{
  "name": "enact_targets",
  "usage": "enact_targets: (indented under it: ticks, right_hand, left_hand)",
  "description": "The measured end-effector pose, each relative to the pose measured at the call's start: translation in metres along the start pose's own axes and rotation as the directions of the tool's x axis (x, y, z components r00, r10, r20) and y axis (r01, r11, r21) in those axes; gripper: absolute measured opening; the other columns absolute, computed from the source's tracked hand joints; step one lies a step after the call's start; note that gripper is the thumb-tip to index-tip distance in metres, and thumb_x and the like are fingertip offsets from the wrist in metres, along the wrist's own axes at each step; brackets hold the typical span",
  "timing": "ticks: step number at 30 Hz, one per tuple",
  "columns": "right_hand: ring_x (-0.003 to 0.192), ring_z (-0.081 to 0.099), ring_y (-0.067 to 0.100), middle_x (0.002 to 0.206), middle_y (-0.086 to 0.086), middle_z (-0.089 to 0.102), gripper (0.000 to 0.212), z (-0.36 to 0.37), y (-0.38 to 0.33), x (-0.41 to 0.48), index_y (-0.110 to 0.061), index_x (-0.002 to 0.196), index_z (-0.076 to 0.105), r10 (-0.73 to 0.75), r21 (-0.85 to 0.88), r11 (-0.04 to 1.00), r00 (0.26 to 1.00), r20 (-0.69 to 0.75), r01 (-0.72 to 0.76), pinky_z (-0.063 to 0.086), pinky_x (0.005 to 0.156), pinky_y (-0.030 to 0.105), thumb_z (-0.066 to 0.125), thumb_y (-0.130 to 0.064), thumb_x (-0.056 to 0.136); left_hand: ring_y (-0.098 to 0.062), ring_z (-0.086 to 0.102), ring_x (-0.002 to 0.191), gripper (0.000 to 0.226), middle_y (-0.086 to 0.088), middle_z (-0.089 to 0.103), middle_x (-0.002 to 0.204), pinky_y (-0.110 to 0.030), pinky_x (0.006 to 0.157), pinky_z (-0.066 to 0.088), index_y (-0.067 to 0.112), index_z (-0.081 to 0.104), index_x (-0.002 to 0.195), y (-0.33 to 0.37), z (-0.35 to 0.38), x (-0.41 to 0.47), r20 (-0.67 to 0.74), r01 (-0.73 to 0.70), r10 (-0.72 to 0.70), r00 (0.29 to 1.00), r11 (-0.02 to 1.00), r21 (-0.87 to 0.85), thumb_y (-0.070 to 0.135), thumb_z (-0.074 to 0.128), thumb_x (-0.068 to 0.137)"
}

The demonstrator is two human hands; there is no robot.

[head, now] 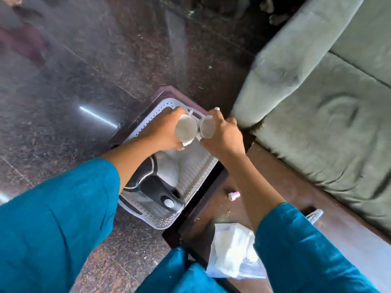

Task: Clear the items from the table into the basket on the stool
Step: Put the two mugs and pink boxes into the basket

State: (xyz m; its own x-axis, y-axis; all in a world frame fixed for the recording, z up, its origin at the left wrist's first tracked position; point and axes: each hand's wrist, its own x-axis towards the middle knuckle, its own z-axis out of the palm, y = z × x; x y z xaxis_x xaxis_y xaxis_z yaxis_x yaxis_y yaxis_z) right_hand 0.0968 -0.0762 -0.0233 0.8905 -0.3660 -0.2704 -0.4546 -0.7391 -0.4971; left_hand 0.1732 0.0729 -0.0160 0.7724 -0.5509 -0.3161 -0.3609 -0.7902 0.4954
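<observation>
A white perforated basket (pixel 196 178) rests on a dark stool (pixel 167 92) on the floor. Inside it lies a steel kettle (pixel 167 172) with a black handle. My left hand (pixel 163 132) grips a white cup (pixel 186 130), its grey base turned toward me, over the basket's far half. My right hand (pixel 224 136) grips a second white cup (pixel 207 129) right beside the first; the two cups nearly touch. On the dark wooden table (pixel 296 199) at the lower right lie a clear plastic bag with white contents (pixel 230 252) and a small pink and white object (pixel 233 196).
A grey-green sofa (pixel 328 102) stands along the table's far side on the right. A white wire-like item (pixel 315 215) shows past my right sleeve on the table. Polished dark stone floor (pixel 84 81) spreads to the left of the stool.
</observation>
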Motion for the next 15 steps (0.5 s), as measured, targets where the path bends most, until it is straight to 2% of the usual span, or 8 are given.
enact_targets:
  ticks: [3,5,7,8,10,13,15]
  right_hand:
    - [0.087,0.060,0.038,0.115,0.020,0.048,0.074,0.024,-0.006,0.012,-0.024,0.131,0.033,0.007,-0.015,1.000,0.998,0.057,-0.006,0.048,0.074,0.034,0.073,-0.028,0.068]
    - [0.077,0.058,0.030,0.119,0.020,0.045,0.074,0.039,-0.005,0.019,-0.024,0.131,0.034,0.025,-0.032,0.999,0.996,0.083,-0.022,0.044,0.066,0.028,0.075,-0.027,0.069]
    - [0.060,0.045,0.019,0.118,0.019,0.045,0.072,0.050,-0.003,0.025,-0.026,0.130,0.035,0.022,-0.063,0.998,0.994,0.103,-0.015,0.037,0.055,0.020,0.075,-0.028,0.070]
    - [0.057,0.041,0.016,0.115,0.018,0.046,0.069,0.055,-0.001,0.028,-0.027,0.128,0.037,0.017,-0.087,0.996,0.994,0.112,-0.007,0.031,0.047,0.016,0.075,-0.027,0.071]
    - [0.060,0.045,0.020,0.113,0.017,0.049,0.065,0.063,0.003,0.035,-0.029,0.126,0.038,0.017,-0.127,0.992,0.992,0.123,-0.001,0.025,0.041,0.016,0.073,-0.022,0.072]
    - [0.072,0.061,0.032,0.117,0.019,0.044,0.065,0.074,0.005,0.045,-0.029,0.129,0.035,0.021,-0.152,0.988,0.989,0.147,0.002,0.042,0.052,0.025,0.068,-0.011,0.075]
    - [0.078,0.063,0.037,0.121,0.021,0.039,0.069,0.082,0.004,0.051,-0.028,0.133,0.030,0.017,-0.177,0.984,0.984,0.178,0.015,0.048,0.062,0.035,0.066,-0.009,0.078]
  left_hand:
    - [-0.034,0.054,0.098,0.079,-0.016,0.048,0.115,-0.036,0.076,0.046,0.023,0.045,0.119,-0.026,-0.004,0.015,0.044,0.034,-0.039,0.998,0.993,0.109,0.018,0.084,0.051]
    - [-0.036,0.054,0.098,0.077,-0.016,0.049,0.114,-0.039,0.075,0.048,0.023,0.044,0.120,-0.041,-0.003,0.028,0.091,0.030,-0.043,0.995,0.990,0.141,0.012,0.081,0.053]
    - [-0.036,0.055,0.097,0.074,-0.015,0.050,0.112,-0.036,0.069,0.045,0.021,0.043,0.120,-0.052,0.000,0.040,0.142,0.000,-0.026,0.989,0.984,0.180,0.008,0.078,0.056]
    - [-0.036,0.056,0.097,0.074,-0.014,0.051,0.112,-0.035,0.068,0.044,0.021,0.042,0.120,-0.056,0.001,0.047,0.164,-0.020,-0.015,0.986,0.978,0.208,0.007,0.077,0.056]
    - [-0.037,0.057,0.097,0.072,-0.013,0.053,0.112,-0.038,0.069,0.047,0.021,0.041,0.117,-0.063,0.007,0.060,0.202,-0.067,0.012,0.979,0.962,0.266,0.007,0.077,0.057]
    - [-0.037,0.057,0.097,0.066,-0.014,0.054,0.111,-0.044,0.074,0.051,0.017,0.041,0.111,-0.069,0.016,0.077,0.240,-0.106,0.037,0.970,0.953,0.285,0.007,0.076,0.057]
    - [-0.038,0.056,0.099,0.065,-0.018,0.054,0.112,-0.045,0.079,0.050,0.013,0.041,0.111,-0.071,0.023,0.088,0.252,-0.109,0.030,0.967,0.945,0.308,0.009,0.077,0.057]
